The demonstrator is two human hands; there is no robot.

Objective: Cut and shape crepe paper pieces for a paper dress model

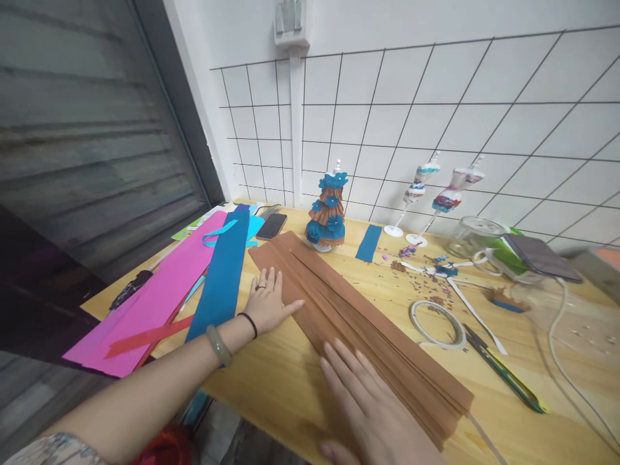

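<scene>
Touching one brown paper bundle (358,323): two hands (266,303) (371,400).

The long strip of brown paper (361,313) lies on the wooden tabletop (276,381), running diagonally from back left to front right. It is layered, with lengthwise creases and rippled folds along its middle.

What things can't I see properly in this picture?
All in the head view:
1. Part of the brown paper: hidden under the right grip.
2. The red thing below the table: cut off by the bottom edge, so I can't tell what it is.
3. The white wall box: its top is cut off by the top edge.
4. The tiny scraps: too small to make out each shape.
</scene>
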